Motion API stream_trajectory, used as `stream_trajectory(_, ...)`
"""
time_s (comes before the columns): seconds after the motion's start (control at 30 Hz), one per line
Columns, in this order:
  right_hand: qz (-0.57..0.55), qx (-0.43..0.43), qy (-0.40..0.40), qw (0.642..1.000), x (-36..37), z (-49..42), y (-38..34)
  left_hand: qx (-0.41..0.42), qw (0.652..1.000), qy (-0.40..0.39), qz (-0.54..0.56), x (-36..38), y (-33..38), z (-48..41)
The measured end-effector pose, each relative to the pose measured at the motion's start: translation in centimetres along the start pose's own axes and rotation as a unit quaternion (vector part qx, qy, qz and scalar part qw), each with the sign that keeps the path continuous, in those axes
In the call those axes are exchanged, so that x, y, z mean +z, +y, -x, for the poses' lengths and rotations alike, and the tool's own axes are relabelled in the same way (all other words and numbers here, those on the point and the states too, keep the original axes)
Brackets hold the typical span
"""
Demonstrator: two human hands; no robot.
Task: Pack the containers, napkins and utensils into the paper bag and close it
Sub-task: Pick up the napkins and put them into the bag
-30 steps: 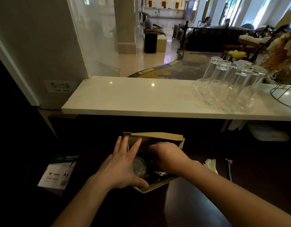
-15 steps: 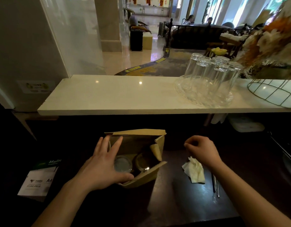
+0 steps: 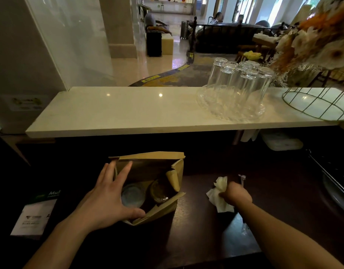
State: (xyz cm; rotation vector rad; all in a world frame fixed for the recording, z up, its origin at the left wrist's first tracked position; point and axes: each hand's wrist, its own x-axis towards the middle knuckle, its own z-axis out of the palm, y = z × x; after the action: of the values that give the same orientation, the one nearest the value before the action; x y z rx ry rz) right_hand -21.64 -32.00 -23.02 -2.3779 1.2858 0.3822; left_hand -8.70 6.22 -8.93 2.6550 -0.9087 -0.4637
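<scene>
A brown paper bag [image 3: 148, 164] stands open on the dark counter. Inside it sit two lidded round containers, a clear one [image 3: 132, 197] on the left and a darker one [image 3: 160, 192] beside it. My left hand [image 3: 107, 199] grips the bag's left rim, fingers spread, thumb on the near edge. To the right of the bag, my right hand [image 3: 235, 194] pinches a crumpled white napkin [image 3: 218, 195] lying on the counter. A wrapped utensil [image 3: 242, 180] lies just beyond that hand, partly hidden by it.
A white marble ledge [image 3: 128, 111] runs across above the counter, carrying several upturned glasses [image 3: 235, 90] on a glass tray and a wire basket [image 3: 314, 101]. A pack of A4 paper [image 3: 35, 216] lies at the left. A white lidded box [image 3: 281, 142] sits under the ledge.
My right hand came out of the bag, swung right over the counter and closed on the napkin. My left hand stayed on the bag's rim. The camera turned slightly right.
</scene>
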Motion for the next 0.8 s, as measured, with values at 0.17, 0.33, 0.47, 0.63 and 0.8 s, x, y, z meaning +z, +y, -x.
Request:
stream_trajectory(0.17,-0.08,0.005,0.0,0.997,0.9,-0.4,0.3,-0.001,1.0,-0.005,0.005,-0.1,0.1,0.0)
stream_trajectory(0.33,-0.2,-0.028,0.015,0.979,1.4,-0.5,0.4,-0.003,1.0,-0.008,0.009,-0.1,0.2,0.3)
stream_trajectory(0.47,-0.272,-0.088,0.052,0.957,-0.1,0.7,0.0,-0.003,1.0,-0.003,0.003,-0.1,-0.3,0.4)
stream_trajectory(0.63,-0.321,-0.213,0.082,0.919,-5.0,3.9,-2.5,0.002,1.0,0.01,0.007,0.1,-0.3,0.3)
stream_trajectory(0.8,-0.324,-0.344,0.048,0.88,-10.3,7.9,-6.1,0.007,0.999,0.021,0.026,0.0,-0.1,0.4)
